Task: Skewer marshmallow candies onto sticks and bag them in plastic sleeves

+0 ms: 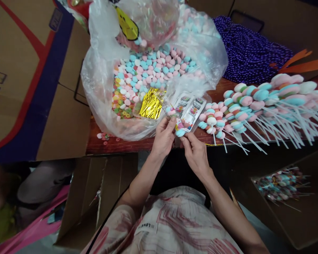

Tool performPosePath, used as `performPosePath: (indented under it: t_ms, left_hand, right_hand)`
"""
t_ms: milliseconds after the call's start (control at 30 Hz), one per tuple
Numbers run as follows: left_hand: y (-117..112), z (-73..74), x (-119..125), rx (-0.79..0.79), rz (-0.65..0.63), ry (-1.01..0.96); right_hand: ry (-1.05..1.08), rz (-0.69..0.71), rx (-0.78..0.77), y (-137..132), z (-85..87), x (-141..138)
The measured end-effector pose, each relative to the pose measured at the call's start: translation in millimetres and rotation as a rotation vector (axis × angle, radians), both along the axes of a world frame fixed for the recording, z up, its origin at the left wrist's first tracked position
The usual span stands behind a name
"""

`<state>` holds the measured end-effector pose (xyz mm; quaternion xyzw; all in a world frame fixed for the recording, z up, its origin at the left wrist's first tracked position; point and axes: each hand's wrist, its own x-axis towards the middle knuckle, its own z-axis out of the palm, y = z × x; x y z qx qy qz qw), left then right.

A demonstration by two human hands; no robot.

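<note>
Close together at the table's front edge, both hands work on a small clear printed bag [182, 124] with a candy skewer partly in it. My left hand [163, 139] is closed, thumb and fingers pinching the bag's side. The fingertips of my right hand [195, 151] pinch the skewer's lower end, just under a blue candy [180, 133]; the stick itself is hidden. Right behind the hands lie flat printed bags [192, 107] in a clear tray. Gold twist ties [151, 104] fill another clear tray beside them.
A large plastic sack [95, 106] spreads open with loose pastel candies [148, 67] and fruit rings [122, 106]. Finished-looking candy skewers [254, 102] pile at right, sticks overhanging the edge. Purple beaded strands [249, 49] lie behind. A cardboard box [307, 225] below right holds wrapped skewers [283, 183].
</note>
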<state>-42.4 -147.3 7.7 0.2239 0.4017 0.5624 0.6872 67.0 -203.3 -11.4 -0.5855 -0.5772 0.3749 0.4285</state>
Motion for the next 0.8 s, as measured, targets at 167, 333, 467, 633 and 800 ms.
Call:
performPosePath:
  t_ms: [167,333,467,633,800]
  left_hand:
    - [-3,-9.4,3,0.03,0.055,0.025]
    - [-5,-11.0,4,0.046,0.044,0.006]
    - [-7,-9.6,4,0.042,0.028,-0.014]
    - [-12,-16.4,7,0.09,0.022,-0.001]
    - [-20,-22.8,10,0.102,0.029,0.08]
  right_hand:
    - [-0.065,0.003,-0.019,-3,1.4,-1]
    - [-0.068,-0.106,0.111,-1,-6.1,-7]
    - [-0.067,-0.145,0.165,1,-8.1,-6]
    - [-0.143,-0.201,0.225,3,-11.3,-6]
    - [-0.306,-0.272,0.331,6,-18.8,-15]
